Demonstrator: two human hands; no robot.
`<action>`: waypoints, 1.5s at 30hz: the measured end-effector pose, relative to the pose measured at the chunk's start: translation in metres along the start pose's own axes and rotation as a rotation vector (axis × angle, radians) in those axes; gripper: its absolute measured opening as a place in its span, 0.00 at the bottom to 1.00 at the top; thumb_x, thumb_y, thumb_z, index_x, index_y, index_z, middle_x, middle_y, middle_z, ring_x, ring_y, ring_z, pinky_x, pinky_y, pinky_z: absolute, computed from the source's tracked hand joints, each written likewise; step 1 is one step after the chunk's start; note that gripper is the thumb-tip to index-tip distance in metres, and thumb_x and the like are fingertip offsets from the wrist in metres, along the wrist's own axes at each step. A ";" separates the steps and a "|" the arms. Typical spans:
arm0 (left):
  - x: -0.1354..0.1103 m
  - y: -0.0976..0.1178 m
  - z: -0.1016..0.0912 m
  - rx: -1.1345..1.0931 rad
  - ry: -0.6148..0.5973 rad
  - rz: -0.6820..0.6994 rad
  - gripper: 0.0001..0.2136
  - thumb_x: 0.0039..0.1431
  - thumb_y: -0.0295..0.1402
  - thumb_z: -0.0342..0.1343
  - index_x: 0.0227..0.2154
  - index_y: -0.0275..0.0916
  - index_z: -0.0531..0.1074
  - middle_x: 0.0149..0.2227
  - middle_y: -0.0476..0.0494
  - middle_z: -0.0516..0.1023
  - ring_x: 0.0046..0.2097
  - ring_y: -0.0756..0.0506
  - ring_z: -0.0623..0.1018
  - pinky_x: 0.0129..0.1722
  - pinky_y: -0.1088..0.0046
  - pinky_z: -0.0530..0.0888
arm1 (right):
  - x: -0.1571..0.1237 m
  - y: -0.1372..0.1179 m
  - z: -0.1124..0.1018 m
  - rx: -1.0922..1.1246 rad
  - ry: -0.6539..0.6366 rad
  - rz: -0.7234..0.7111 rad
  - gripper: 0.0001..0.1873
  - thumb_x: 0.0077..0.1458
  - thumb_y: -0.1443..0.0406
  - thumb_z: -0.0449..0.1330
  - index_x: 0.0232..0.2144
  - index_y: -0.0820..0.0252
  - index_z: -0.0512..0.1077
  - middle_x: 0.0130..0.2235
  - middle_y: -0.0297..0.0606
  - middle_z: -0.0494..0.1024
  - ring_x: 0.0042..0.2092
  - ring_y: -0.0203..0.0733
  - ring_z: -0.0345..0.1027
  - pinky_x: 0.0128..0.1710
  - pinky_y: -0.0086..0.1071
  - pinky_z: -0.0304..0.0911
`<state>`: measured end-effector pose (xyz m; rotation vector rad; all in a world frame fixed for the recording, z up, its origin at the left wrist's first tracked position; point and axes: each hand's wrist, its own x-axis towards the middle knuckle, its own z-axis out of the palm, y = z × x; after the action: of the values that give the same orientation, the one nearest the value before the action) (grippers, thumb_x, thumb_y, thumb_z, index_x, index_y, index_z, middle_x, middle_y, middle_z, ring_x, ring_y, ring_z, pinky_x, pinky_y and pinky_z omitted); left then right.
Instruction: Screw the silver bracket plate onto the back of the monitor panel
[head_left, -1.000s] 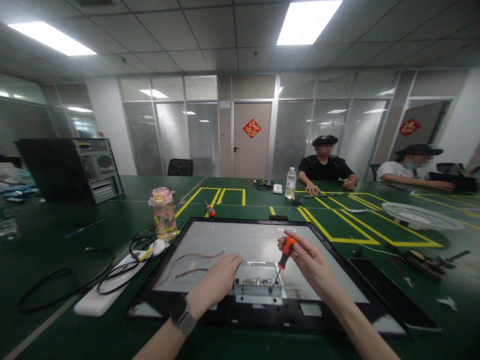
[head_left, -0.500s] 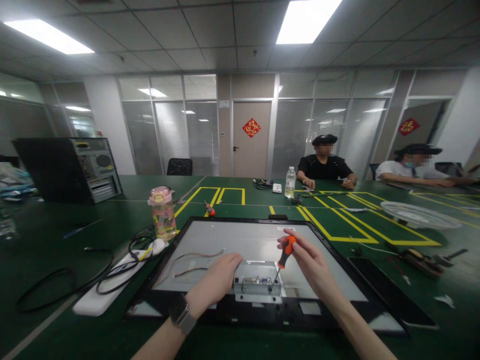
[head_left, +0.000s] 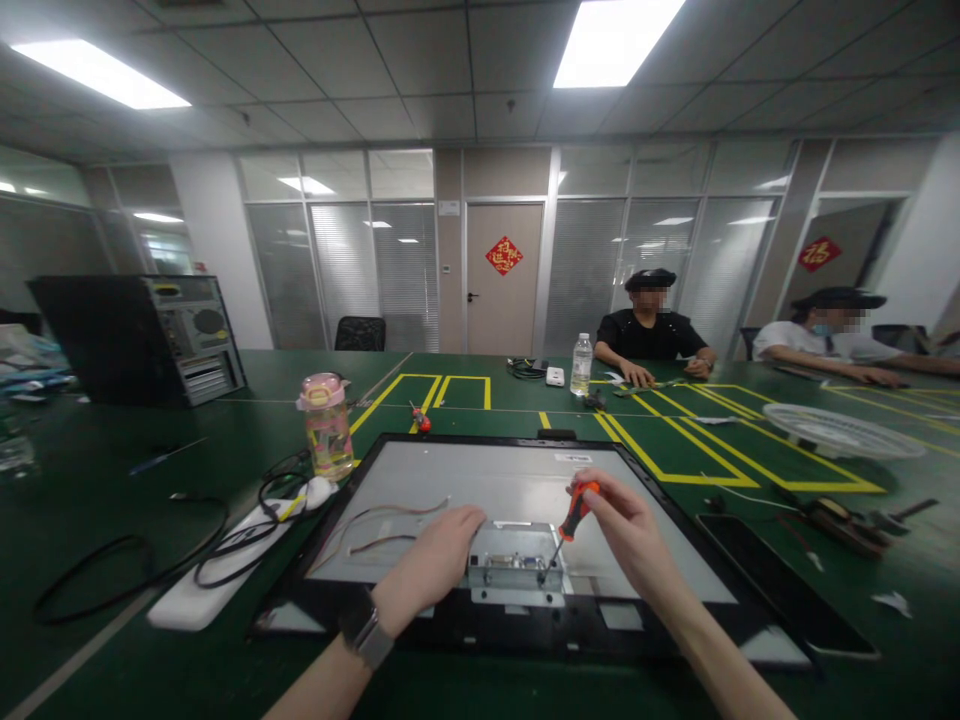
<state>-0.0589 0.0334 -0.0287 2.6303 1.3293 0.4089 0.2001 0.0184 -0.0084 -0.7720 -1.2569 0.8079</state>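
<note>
Orange screwdriver (head_left: 577, 512) snug in pinched right hand (head_left: 626, 525), tip at metal bracket (head_left: 517, 577), left hand (head_left: 441, 550) alongside, grip unclear.

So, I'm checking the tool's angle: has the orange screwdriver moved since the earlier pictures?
Yes, slightly: judged against the metal bracket, the orange screwdriver leans a little further right, its tip still near the bracket's right end.

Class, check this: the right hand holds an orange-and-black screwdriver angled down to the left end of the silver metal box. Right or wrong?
Wrong end: the head view shows the right hand holding the orange-and-black screwdriver angled down to the right end of the silver metal box.
</note>
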 end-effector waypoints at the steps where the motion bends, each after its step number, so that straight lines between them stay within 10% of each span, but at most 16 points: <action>1: 0.000 0.001 -0.001 -0.001 -0.003 -0.002 0.25 0.54 0.16 0.40 0.53 0.36 0.65 0.56 0.38 0.69 0.56 0.45 0.68 0.59 0.66 0.61 | 0.000 0.000 0.000 0.012 0.005 -0.007 0.13 0.45 0.53 0.68 0.30 0.54 0.78 0.33 0.38 0.78 0.38 0.46 0.71 0.39 0.37 0.68; 37: 0.001 -0.003 0.003 -0.005 0.008 0.010 0.24 0.55 0.17 0.40 0.53 0.35 0.65 0.55 0.38 0.69 0.56 0.44 0.68 0.59 0.66 0.61 | -0.003 -0.009 0.002 -0.035 -0.110 -0.009 0.20 0.54 0.53 0.61 0.48 0.49 0.74 0.44 0.41 0.80 0.43 0.50 0.75 0.48 0.45 0.67; 45: 0.000 0.002 -0.002 -0.009 -0.007 -0.016 0.25 0.54 0.17 0.41 0.54 0.36 0.65 0.56 0.39 0.69 0.57 0.45 0.67 0.60 0.67 0.60 | -0.002 -0.001 -0.001 -0.079 -0.019 -0.029 0.16 0.51 0.54 0.64 0.40 0.52 0.78 0.39 0.39 0.80 0.42 0.49 0.72 0.46 0.42 0.67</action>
<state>-0.0578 0.0326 -0.0266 2.6097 1.3422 0.4029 0.2011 0.0160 -0.0093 -0.8095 -1.3203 0.7469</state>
